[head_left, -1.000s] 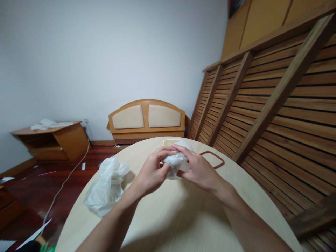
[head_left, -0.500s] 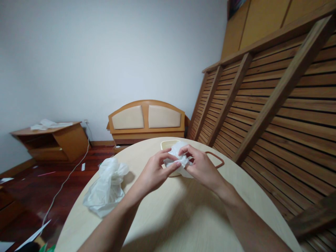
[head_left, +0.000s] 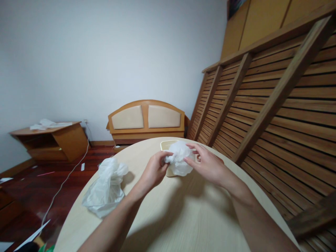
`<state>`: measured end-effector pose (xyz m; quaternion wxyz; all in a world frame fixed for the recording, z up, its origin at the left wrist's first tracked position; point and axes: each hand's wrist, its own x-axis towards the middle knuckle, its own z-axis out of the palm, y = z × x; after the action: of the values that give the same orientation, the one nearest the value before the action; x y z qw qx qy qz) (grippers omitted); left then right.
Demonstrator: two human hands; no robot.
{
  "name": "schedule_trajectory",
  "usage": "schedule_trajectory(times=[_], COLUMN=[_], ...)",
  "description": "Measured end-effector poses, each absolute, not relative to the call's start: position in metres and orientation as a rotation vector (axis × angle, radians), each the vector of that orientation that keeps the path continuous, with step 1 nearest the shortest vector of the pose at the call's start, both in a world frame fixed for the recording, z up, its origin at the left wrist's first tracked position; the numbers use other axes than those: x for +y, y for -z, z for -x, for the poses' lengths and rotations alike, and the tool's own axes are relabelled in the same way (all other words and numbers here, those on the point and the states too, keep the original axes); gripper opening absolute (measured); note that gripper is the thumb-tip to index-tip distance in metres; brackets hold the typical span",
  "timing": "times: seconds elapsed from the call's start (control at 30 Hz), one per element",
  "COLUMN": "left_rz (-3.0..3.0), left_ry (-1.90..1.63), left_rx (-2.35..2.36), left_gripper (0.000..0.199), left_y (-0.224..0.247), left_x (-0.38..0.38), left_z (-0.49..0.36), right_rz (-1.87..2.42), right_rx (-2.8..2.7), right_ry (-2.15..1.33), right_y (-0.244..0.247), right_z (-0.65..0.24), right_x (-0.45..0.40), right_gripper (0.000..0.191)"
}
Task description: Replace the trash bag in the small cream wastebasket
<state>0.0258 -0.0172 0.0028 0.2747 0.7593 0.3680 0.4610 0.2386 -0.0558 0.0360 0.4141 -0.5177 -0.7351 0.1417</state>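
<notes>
Since the earlier frame the right hand [head_left: 208,164] has eased outward and its fingers have parted, while the crumpled white bag [head_left: 183,159] between the hands now looks rounder and fuller. From where I stand, the left hand [head_left: 154,171] pinches the bag's gathered, twisted end between thumb and fingers. The right fingers are spread and curved around the opposite side, thumb and forefinger seeming to rest lightly on the plastic.

I'd judge the bag very light and soft, thin film that gives under any press, a bit slippery and easily torn by a sharp tug. The bunched end offers the surest hold; the puffed body wants only a loose cupping.

The bag sits directly between the two sets of fingers, over the near side of the cream tray [head_left: 161,145] on the round counter [head_left: 204,217]; I can't tell whether it touches the tray. A larger white bag [head_left: 106,187] rests on the counter beyond the left forearm.
</notes>
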Motion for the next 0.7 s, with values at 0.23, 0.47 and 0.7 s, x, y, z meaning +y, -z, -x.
schedule_trajectory(times=[0.23, 0.47, 0.7], left_rz=[-1.982, -1.818, -1.965], left_ry=[-1.363, -1.424, -1.338], left_rx=[1.017, 0.887, 0.746], left_gripper=[0.025, 0.024, 0.03], left_y=[-0.004, 0.005, 0.005], left_x=[-0.018, -0.022, -0.025], left_z=[-0.03, -0.042, -0.043], right_rz=[1.233, 0.964, 0.993], right_rx=[-1.787, -1.891, -1.84], right_ry=[-0.562, -0.743, -0.735], right_y=[-0.016, -0.021, -0.024], right_z=[-0.233, -0.218, -0.213], right_x=[-0.041, -0.051, -0.051], right_gripper=[0.065, 0.05, 0.04])
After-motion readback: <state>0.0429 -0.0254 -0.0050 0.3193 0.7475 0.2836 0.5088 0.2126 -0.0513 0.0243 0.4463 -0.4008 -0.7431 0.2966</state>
